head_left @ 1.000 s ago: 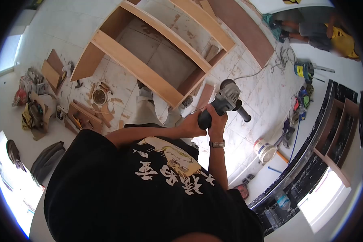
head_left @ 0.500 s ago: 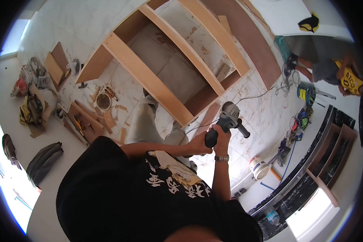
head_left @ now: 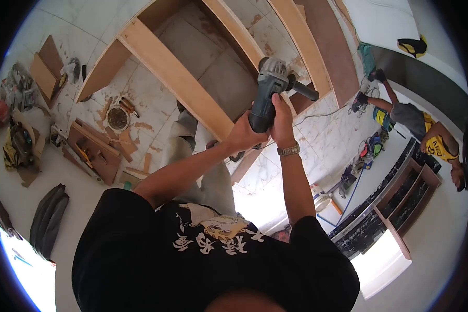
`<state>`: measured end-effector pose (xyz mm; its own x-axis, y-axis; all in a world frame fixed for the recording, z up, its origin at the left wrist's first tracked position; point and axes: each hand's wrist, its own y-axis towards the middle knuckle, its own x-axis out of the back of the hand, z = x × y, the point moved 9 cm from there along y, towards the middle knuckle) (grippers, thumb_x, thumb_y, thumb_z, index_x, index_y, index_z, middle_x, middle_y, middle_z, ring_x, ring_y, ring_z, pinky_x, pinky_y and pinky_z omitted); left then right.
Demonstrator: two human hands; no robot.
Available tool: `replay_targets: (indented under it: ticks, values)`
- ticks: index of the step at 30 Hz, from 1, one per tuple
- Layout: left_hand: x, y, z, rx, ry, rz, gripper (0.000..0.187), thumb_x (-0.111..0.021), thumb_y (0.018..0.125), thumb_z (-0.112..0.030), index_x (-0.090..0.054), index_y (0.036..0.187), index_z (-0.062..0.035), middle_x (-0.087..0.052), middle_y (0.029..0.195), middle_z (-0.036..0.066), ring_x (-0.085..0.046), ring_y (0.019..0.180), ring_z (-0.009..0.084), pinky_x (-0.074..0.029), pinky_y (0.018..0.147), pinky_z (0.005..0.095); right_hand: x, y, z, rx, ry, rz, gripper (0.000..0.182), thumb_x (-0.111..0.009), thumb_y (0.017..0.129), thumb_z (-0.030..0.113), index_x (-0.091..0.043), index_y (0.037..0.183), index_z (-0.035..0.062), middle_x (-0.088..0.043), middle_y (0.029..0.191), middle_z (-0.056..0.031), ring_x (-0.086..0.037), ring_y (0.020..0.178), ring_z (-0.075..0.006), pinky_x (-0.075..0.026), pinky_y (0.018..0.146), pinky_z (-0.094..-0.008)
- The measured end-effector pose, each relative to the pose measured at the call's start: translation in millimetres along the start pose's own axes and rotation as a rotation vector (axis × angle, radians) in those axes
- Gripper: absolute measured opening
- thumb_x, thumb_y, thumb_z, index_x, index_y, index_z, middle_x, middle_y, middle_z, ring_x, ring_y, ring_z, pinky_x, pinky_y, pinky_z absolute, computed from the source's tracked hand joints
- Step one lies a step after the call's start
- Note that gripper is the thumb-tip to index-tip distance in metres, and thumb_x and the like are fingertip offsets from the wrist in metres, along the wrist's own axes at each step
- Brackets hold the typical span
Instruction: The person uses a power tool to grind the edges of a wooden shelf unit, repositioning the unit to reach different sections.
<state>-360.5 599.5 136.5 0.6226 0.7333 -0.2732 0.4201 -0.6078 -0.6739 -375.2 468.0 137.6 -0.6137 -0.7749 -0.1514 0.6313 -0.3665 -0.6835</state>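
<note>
A grey angle grinder (head_left: 270,86) with a black side handle (head_left: 305,91) is raised in front of me, its head pointing away. My left hand (head_left: 246,134) is closed around the rear end of its body. With a watch at the wrist, my right hand (head_left: 282,120) wraps the body from the other side, thumb along the top. Behind the tool in this view lies an open wooden cabinet frame (head_left: 174,78) on the tiled floor, its boards showing through several openings. The grinder's head overlaps one of its middle boards.
At left on the floor are a round container (head_left: 118,118), cut boards (head_left: 93,151) and piled bags (head_left: 21,140). A brown panel (head_left: 333,52) lies beyond the frame. On the right are another person (head_left: 416,125), a white bucket (head_left: 320,197), a cord and a dark shelf unit (head_left: 400,203).
Both my hands have lifted the grinder up and to the left, over the cabinet frame. My arms are more stretched out. The other person has shifted and more of them shows.
</note>
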Motion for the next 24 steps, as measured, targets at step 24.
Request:
replay_targets:
  ticks: [24]
  values:
    - [63, 192, -79, -0.053, -0.174, -0.428, 0.069, -0.092, 0.067, -0.029, -0.056, 0.114, 0.0068, -0.070, 0.091, 0.014, -0.072, 0.078, 0.0229, -0.058, 0.071, 0.0372, -94, 240, 106, 0.030, -0.747, 0.136, 0.034, -0.084, 0.074, 0.024, -0.071, 0.094, -0.0004, -0.064, 0.081, -0.0010, -0.058, 0.070, -0.0129, -0.048, 0.064, -0.0315]
